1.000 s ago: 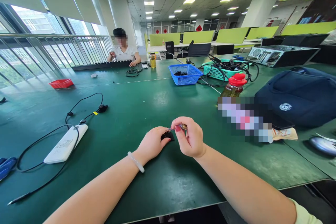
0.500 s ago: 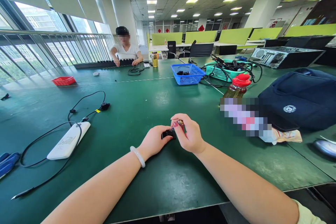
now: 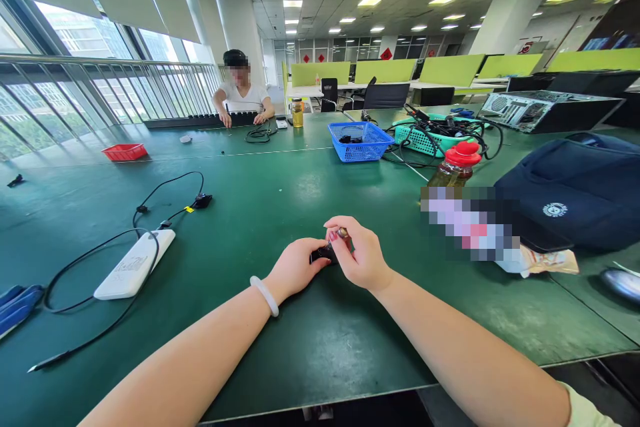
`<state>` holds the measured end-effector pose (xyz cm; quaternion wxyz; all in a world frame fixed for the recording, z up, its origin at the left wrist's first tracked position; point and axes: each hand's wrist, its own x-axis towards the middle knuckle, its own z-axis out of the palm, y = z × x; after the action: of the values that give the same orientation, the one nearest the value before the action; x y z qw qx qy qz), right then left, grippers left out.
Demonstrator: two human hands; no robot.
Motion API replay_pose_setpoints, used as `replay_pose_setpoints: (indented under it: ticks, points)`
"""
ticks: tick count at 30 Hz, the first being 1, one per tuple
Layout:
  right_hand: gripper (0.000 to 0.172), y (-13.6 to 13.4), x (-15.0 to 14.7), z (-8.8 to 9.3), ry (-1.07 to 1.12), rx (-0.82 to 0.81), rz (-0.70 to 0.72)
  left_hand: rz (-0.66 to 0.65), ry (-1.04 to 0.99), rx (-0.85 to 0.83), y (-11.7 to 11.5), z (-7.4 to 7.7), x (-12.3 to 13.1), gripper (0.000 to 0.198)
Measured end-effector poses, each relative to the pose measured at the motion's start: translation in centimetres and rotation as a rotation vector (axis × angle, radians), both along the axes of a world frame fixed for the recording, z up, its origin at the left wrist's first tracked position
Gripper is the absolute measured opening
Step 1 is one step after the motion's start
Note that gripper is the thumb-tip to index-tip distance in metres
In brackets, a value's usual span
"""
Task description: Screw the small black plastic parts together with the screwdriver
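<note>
My left hand (image 3: 295,268) holds a small black part (image 3: 321,254) down on the green table (image 3: 310,347), fingers curled around it. My right hand (image 3: 361,255) is closed in a pinch on a small brass-tipped tool (image 3: 343,233), its tip at the black part. Both hands meet near the table's middle, close to me. A pale bangle sits on my left wrist.
A white power strip (image 3: 135,263) with black cables lies at the left. A blue basket (image 3: 360,140), a teal basket of cables (image 3: 425,133), a red-capped bottle (image 3: 457,163) and a dark blue bag (image 3: 575,190) stand ahead and right. Another person (image 3: 243,97) sits at the far end.
My right hand has lowered the tool from just above the black part onto it. The hands have drawn closer together; the view has shifted slightly.
</note>
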<state>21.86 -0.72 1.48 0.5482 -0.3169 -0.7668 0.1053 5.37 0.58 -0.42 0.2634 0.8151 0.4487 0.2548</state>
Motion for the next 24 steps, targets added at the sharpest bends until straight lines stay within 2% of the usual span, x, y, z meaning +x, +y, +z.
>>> replay_pose_setpoints:
  ticks: [15, 24]
  points:
    - [0.017, -0.10, -0.01, 0.03, -0.017, -0.027, 0.001, -0.019, -0.009, 0.024, -0.04, 0.16, 0.06, 0.013]
    - [0.017, -0.15, -0.03, 0.07, -0.015, -0.024, 0.008, -0.019, 0.002, 0.025, -0.05, 0.05, 0.08, 0.016]
